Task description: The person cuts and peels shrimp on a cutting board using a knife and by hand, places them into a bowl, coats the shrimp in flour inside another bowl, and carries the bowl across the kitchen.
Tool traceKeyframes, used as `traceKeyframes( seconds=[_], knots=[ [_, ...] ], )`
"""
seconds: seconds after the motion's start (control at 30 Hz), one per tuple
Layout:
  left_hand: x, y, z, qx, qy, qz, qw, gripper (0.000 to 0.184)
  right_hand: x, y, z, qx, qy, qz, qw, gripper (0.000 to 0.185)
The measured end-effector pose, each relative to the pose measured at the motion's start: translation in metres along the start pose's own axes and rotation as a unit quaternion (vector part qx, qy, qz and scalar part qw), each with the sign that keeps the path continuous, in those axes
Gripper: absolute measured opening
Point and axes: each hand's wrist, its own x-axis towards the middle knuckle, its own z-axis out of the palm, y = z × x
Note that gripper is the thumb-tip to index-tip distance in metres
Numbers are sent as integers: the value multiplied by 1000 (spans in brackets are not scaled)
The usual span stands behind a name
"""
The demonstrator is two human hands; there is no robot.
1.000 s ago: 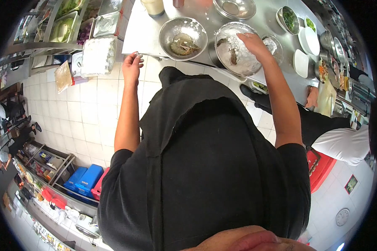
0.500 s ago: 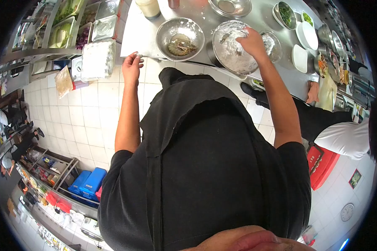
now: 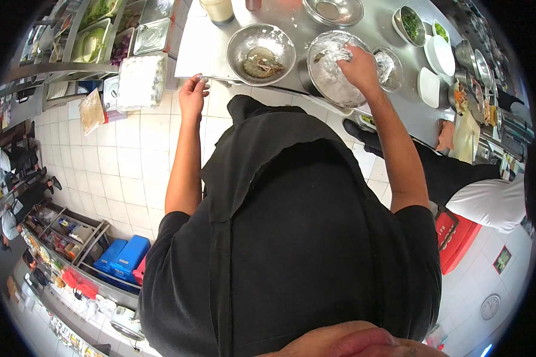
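My right hand (image 3: 360,68) reaches into a large metal bowl of white flour (image 3: 339,83). Its fingers are closed round a whitened piece that looks like a flour-coated shrimp (image 3: 332,55). Left of it, a metal bowl (image 3: 237,41) holds raw shrimp (image 3: 262,62) with shells and legs showing. Beside the table's front edge hangs my left hand (image 3: 192,95), fingers curled in, with something pale and shiny at the fingertips that I cannot make out. A smaller metal bowl (image 3: 399,74) right of the flour holds white-coated pieces.
Stacked metal bowls (image 3: 352,21) and a tub (image 3: 219,11) stand at the back of the steel table. Bowls of chopped greens (image 3: 410,24) and white dishes (image 3: 428,87) are at right. Near them rests a co-worker's hand (image 3: 445,135). Egg trays (image 3: 142,83) lie at left.
My right hand has shifted slightly within the flour bowl, and its fingers now close on a whitened piece. The left hand stays by the table edge. The whole view has shifted slightly.
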Motion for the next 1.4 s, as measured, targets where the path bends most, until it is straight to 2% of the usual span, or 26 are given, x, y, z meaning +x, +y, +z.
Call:
traceKeyframes(
  seconds=[0.07,0.17,0.27,0.3,0.4,0.43,0.57,0.67,0.7,0.8,0.9,1.0,1.1,1.2,1.23,1.33,1.4],
  knots=[
    [-1,3,1,2,-1,-4,1000,22,-2,12,14,-35,-12,-91,995,46],
    [-1,2,2,12,4,1,1000,22,-1,10,18,-40,-41,-75,996,44],
    [-5,4,-1,6,3,-2,1000,22,-3,-16,-1,33,-12,20,999,42],
    [-5,1,-3,9,3,-8,1000,23,-5,-11,4,27,-24,-22,999,42],
    [0,-2,-2,13,2,-10,1000,23,-3,4,13,-30,-82,-57,995,47],
    [-1,0,-3,15,5,-6,1000,22,0,8,14,-39,-47,-64,996,48],
    [-2,-2,-5,15,6,-17,1000,22,18,11,-4,25,-74,18,997,50],
    [1,-3,-5,28,8,-21,999,21,17,4,-21,6,-37,31,999,51],
    [1,-4,-7,24,10,-19,999,21,17,7,-27,-14,-109,51,993,52],
    [1,-8,-8,20,12,-21,999,21,-13,21,3,-81,-229,-19,970,54],
    [1,-10,-4,22,10,-27,999,19,-29,-18,3,-29,-252,-8,967,57],
    [4,-15,-6,17,3,-29,999,17,-15,-4,32,-45,-256,-36,965,61],
    [7,-8,1,21,-3,-32,999,15,0,8,34,57,-310,3,949,59],
    [6,-7,-1,18,0,-24,1000,15,12,14,21,270,-219,157,924,51],
    [6,-9,-2,16,0,-23,1000,15,13,2,9,288,-171,153,930,41],
    [8,-8,0,18,2,-29,999,15,25,-18,-10,121,-104,58,985,33],
    [7,-7,-1,20,6,-30,999,15,33,-19,-6,114,-119,69,984,33]
  ],
)
